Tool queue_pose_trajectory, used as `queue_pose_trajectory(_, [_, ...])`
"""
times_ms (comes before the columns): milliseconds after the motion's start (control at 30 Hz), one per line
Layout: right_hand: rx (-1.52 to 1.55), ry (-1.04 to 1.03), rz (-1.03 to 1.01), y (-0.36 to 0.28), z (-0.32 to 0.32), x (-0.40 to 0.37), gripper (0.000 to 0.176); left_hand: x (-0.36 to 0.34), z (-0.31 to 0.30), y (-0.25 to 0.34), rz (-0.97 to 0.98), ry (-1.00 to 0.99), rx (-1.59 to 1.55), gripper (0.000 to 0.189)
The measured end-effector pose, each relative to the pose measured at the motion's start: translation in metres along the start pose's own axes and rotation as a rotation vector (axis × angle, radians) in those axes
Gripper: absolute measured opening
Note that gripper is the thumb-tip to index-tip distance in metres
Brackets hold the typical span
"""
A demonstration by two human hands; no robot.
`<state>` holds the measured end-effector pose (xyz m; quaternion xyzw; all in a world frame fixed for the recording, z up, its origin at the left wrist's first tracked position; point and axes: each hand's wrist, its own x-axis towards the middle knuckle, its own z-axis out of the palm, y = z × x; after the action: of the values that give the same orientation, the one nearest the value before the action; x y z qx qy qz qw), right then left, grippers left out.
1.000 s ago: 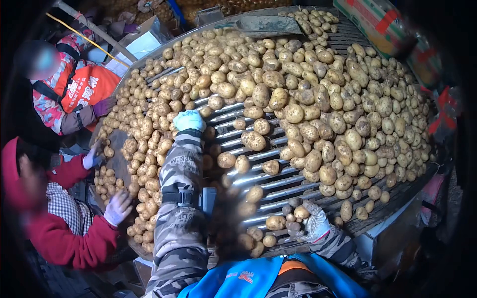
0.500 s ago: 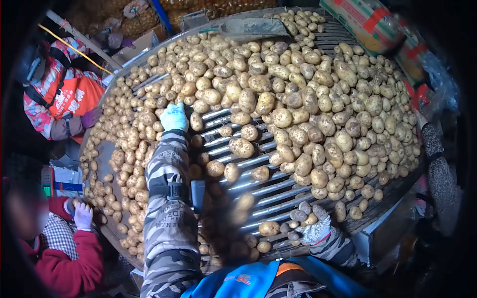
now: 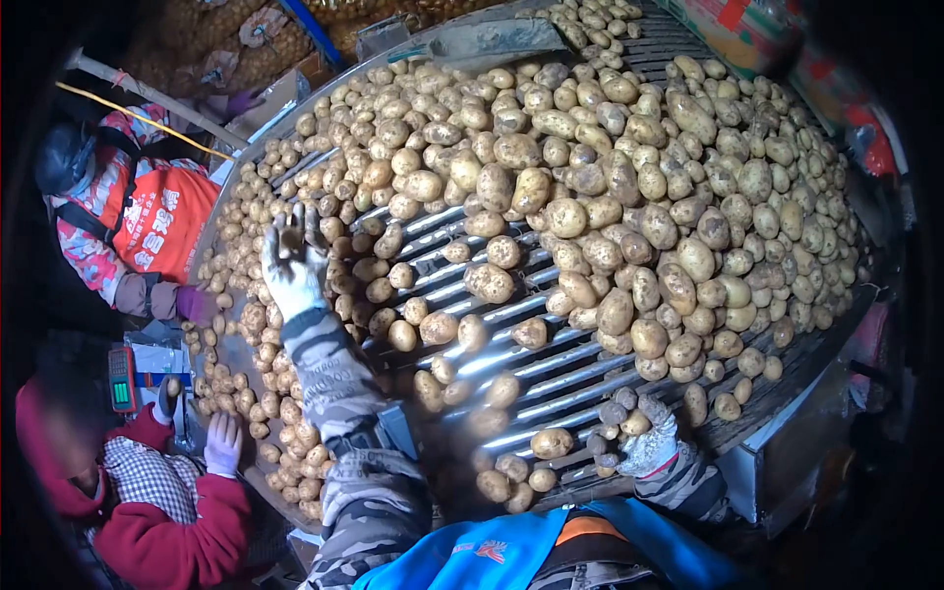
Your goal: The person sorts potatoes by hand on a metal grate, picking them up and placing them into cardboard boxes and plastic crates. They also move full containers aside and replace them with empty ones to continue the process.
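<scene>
My left hand, in a pale glove, reaches over the left part of the potato pile. Its fingers are spread, and a brownish potato shows between them. At the near right edge of the slatted metal grate, my right hand wears a white glove with dirty grey fingertips. Its fingers curl around small potatoes. Loose potatoes lie on the slats between my hands, and a few near my body are blurred. A dense heap of potatoes covers the right and far side.
Across on the left is a person in a red apron, a purple-gloved hand at the rim. Nearer, a person in a dark red top has a gloved hand by the potatoes. A grey scoop-like sheet lies at the far edge.
My left hand has moved left off the grate, and its fingers have spread. My right hand still curls around potatoes in nearly the same place. The view has shifted slightly.
</scene>
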<state>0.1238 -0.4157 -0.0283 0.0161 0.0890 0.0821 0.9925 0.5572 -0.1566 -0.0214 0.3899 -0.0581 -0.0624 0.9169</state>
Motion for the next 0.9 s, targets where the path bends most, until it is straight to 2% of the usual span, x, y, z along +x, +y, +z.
queue_pose_trajectory(33, [-0.003, 0.007, 0.006, 0.001, 0.0, 0.001, 0.024, 0.007, -0.001, -0.004, 0.091, -0.112, 0.15, 0.021])
queue_pose_trajectory(67, [-0.008, 0.024, 0.007, 0.001, -0.002, 0.001, 0.025, 0.02, -0.001, -0.006, -0.062, 0.045, 0.276, 0.016])
queue_pose_trajectory(100, [-0.014, 0.038, 0.008, 0.0, -0.002, 0.002, 0.025, 0.035, -0.004, -0.006, -0.088, -0.087, 1.11, 0.023])
queue_pose_trajectory(133, [-0.008, 0.042, 0.006, 0.0, 0.002, 0.004, 0.026, 0.034, 0.019, -0.018, 0.046, -0.076, 1.934, 0.033])
queue_pose_trajectory(167, [-0.009, 0.041, 0.003, 0.001, 0.001, 0.007, 0.026, 0.021, 0.035, -0.029, 0.011, -0.147, 2.264, 0.039])
queue_pose_trajectory(200, [-0.02, 0.063, 0.014, 0.001, 0.0, 0.007, 0.026, 0.024, 0.038, -0.049, -0.173, -0.217, 2.35, 0.038])
queue_pose_trajectory(233, [-0.034, 0.084, 0.025, 0.001, -0.001, 0.008, 0.026, 0.036, 0.015, -0.07, -0.219, -0.308, 2.428, 0.031])
queue_pose_trajectory(300, [-0.067, 0.085, 0.031, 0.002, 0.003, 0.011, 0.027, 0.044, 0.007, -0.074, -0.278, -0.33, 2.409, 0.031])
queue_pose_trajectory(400, [0.073, 0.243, 0.078, 0.004, 0.009, 0.006, 0.033, 0.033, 0.011, -0.067, -0.213, -0.232, 2.411, 0.029])
queue_pose_trajectory(433, [0.079, 0.232, 0.069, 0.002, 0.009, 0.004, 0.033, 0.029, 0.011, -0.06, -0.198, -0.241, 2.418, 0.029])
queue_pose_trajectory(500, [0.114, 0.195, 0.101, 0.0, 0.008, 0.002, 0.039, 0.02, 0.005, -0.041, -0.181, -0.074, 1.846, 0.036])
queue_pose_trajectory(567, [0.05, 0.259, 0.119, 0.001, 0.008, -0.001, 0.043, -0.015, 0.029, -0.044, 0.1, -0.15, 1.599, 0.042])
queue_pose_trajectory(600, [0.053, 0.26, 0.119, 0.003, 0.01, -0.002, 0.043, -0.021, 0.032, -0.053, 0.188, -0.285, 1.75, 0.047])
queue_pose_trajectory(633, [0.048, 0.258, 0.124, 0.005, 0.013, -0.001, 0.043, -0.041, 0.059, -0.06, 0.406, -0.388, 2.047, 0.049])
queue_pose_trajectory(667, [-0.003, 0.19, 0.116, 0.007, 0.018, 0.002, 0.039, -0.049, 0.075, -0.071, 0.297, -0.517, 2.034, 0.048])
queue_pose_trajectory(700, [-0.013, 0.191, 0.121, 0.008, 0.019, 0.004, 0.039, -0.059, 0.081, -0.09, 0.32, -0.605, 2.074, 0.039])
queue_pose_trajectory(733, [-0.066, 0.186, 0.073, 0.009, 0.018, 0.005, 0.035, -0.067, 0.094, -0.108, 0.162, -0.753, 2.167, 0.032])
queue_pose_trajectory(767, [-0.115, 0.186, 0.025, 0.011, 0.015, 0.003, 0.032, -0.067, 0.084, -0.134, 0.06, -0.781, 2.205, 0.026])
queue_pose_trajectory(800, [-0.028, 0.25, 0.026, 0.01, 0.012, 0.003, 0.027, -0.069, 0.085, -0.137, 0.186, -0.74, 2.193, 0.026])
queue_pose_trajectory(833, [0.022, 0.176, 0.019, 0.009, 0.011, 0.004, 0.025, -0.071, 0.085, -0.139, 0.311, -0.707, 2.175, 0.025])
queue_pose_trajectory(867, [-0.044, 0.223, 0.014, 0.008, 0.013, -0.001, 0.026, -0.073, 0.082, -0.137, 0.302, -0.707, 2.175, 0.025])
queue_pose_trajectory(900, [-0.109, 0.28, 0.008, 0.007, 0.026, 0.002, 0.028, -0.083, 0.098, -0.117, 0.177, -0.662, 2.128, 0.022])
